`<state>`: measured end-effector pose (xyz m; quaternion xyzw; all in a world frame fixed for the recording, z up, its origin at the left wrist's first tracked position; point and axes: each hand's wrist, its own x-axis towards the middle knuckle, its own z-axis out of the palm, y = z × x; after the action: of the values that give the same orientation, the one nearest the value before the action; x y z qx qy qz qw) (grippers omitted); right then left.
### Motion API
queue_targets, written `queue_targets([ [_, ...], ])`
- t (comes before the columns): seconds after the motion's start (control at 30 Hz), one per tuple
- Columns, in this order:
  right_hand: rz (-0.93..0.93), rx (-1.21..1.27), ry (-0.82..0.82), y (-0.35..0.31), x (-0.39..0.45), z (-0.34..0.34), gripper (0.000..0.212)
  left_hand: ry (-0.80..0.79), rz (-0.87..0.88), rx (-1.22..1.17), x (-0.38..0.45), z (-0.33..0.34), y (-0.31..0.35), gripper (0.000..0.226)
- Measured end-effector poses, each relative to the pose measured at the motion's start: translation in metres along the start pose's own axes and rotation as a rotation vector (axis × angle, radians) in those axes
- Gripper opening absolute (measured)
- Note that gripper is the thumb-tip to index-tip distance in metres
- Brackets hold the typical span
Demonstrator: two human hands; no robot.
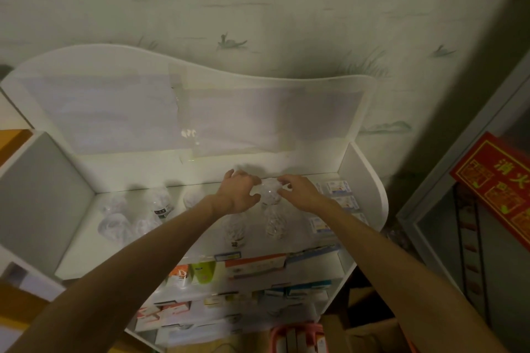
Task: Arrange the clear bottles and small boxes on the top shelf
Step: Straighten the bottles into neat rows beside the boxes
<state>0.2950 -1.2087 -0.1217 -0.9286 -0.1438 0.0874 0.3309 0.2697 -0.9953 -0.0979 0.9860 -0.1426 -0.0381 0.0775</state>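
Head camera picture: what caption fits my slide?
Both hands hold a clear bottle on the white top shelf beside small boxes.

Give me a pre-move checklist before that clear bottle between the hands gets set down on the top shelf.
1. Both hands on the bottle: left hand and right hand hold the clear bottle from either side: ok.
2. Bottle upright: cannot tell, blurred.
3. Free spot on the top shelf: bare surface at the front left: ok.
4. Neighbouring bottles stand just in front, close: not ok for a careless move.
5. Small boxes stay at the right end, apart from the hands: ok.
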Motion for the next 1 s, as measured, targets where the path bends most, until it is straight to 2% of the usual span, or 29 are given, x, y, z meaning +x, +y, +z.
queue_targets([
  [0.17, -0.007, -0.075, -0.008, 0.000, -0.004, -0.002, 0.055, 0.037, -0.018, -0.020, -0.006, -0.006, 0.004, 0.061],
  [0.23, -0.019, -0.114, 0.014, 0.000, -0.007, -0.006, 0.059, 0.081, 0.013, -0.052, -0.010, -0.013, 0.003, 0.055],
  [0.33, -0.054, -0.088, 0.126, 0.000, -0.015, -0.012, 0.050, 0.151, 0.090, -0.086, -0.017, -0.021, 0.002, 0.038],
  [0.47, -0.143, -0.063, 0.275, -0.004, -0.034, -0.013, 0.032, 0.129, 0.159, -0.057, -0.028, -0.019, 0.012, 0.034],
  [0.73, -0.122, -0.039, 0.109, 0.003, -0.068, 0.007, 0.031, 0.053, 0.187, 0.022, -0.034, 0.005, 0.024, 0.041],
  [0.83, -0.107, 0.007, 0.112, 0.006, -0.073, 0.012, 0.030, 0.060, 0.185, 0.028, -0.034, 0.005, 0.024, 0.033],
  [1.0, -0.102, 0.046, 0.111, 0.001, -0.080, 0.011, 0.031, 0.054, 0.168, 0.029, -0.035, 0.005, 0.024, 0.034],
])
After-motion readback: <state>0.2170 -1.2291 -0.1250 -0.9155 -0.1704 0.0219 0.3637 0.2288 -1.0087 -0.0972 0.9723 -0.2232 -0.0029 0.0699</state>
